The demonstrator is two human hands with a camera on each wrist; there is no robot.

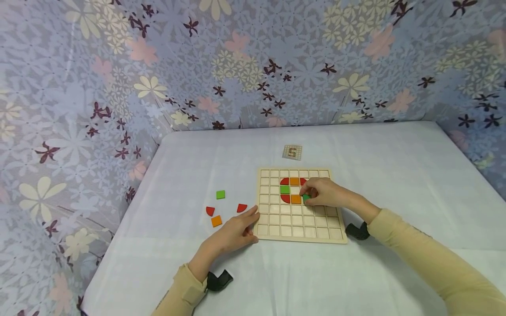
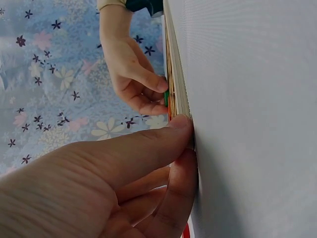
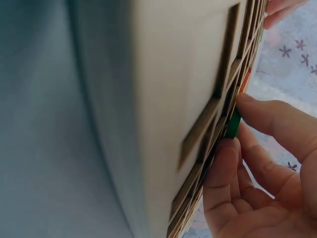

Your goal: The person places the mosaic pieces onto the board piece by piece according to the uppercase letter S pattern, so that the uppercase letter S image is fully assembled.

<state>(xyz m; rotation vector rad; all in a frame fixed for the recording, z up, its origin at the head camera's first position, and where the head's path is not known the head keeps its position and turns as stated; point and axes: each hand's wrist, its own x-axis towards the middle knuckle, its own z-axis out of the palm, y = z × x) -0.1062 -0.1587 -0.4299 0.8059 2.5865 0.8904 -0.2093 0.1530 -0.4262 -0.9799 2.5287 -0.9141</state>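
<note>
A wooden grid board (image 1: 292, 219) with square cells lies on the white-covered table. My right hand (image 1: 322, 192) pinches a green tile (image 3: 234, 124) between thumb and fingertips, low over the board and beside an orange square tile (image 1: 295, 199). Red rounded tiles (image 1: 285, 199), another orange tile (image 1: 294, 181) and a green square tile (image 1: 284, 189) sit in cells around it. The right fingers partly cover a red tile (image 1: 302, 181). At the board's left edge rests my left hand (image 1: 233, 230), its thumb and extended fingers touching the rim, as the left wrist view also shows.
Left of the board lie a loose green tile (image 1: 220, 194), two red rounded tiles (image 1: 210, 211) and an orange tile (image 1: 216, 220). Behind the board is a small card (image 1: 292, 152) with a grid pattern. Floral cloth (image 1: 237, 66) hangs behind the table (image 1: 189, 162).
</note>
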